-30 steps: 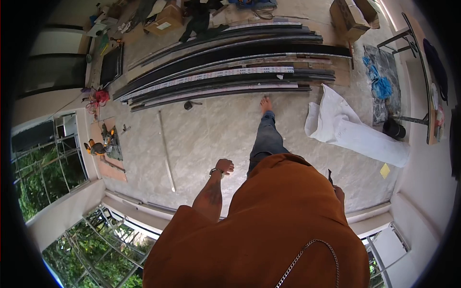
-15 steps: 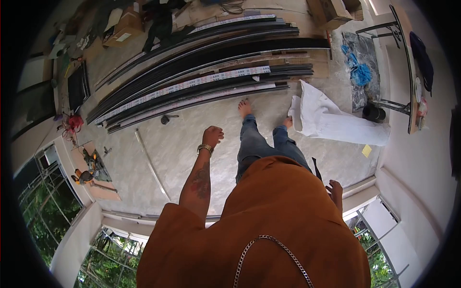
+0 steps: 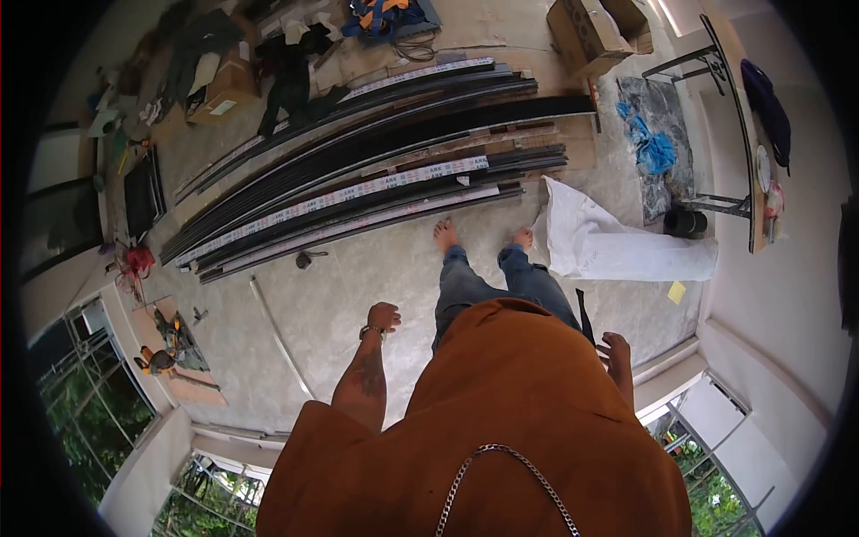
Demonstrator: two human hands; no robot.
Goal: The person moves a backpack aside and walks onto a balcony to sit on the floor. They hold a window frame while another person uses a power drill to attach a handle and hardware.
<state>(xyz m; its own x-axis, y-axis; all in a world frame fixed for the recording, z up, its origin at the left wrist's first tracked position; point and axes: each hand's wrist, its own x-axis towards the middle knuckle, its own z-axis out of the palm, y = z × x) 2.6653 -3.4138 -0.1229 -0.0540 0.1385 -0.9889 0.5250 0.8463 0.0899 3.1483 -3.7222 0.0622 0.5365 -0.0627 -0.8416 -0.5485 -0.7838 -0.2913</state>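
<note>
My left hand (image 3: 385, 316), with a metal watch (image 3: 370, 330) on the wrist, hangs beside my body over the bare floor. Its fingers are loosely bent and nothing shows in them. At my other side hangs my right hand (image 3: 616, 351), partly hidden behind my orange shirt (image 3: 519, 394), fingers a little apart and no object visible in it. A black strap (image 3: 583, 311) dangles near it at my waist. In front of my bare feet lie long dark metal profiles (image 3: 376, 199), some with printed white film.
A white sheet-like roll (image 3: 626, 246) lies right of my feet. Further right are blue plastic (image 3: 655, 150) and a table (image 3: 756, 161). Cardboard boxes (image 3: 586, 40) stand at the back. A tape measure (image 3: 304, 259), a long thin strip (image 3: 279, 336) and tools (image 3: 161, 358) lie left.
My feet have shifted and now stand side by side near the profiles. My left hand has swung lower and back toward me. The view shows more of the floor at the back.
</note>
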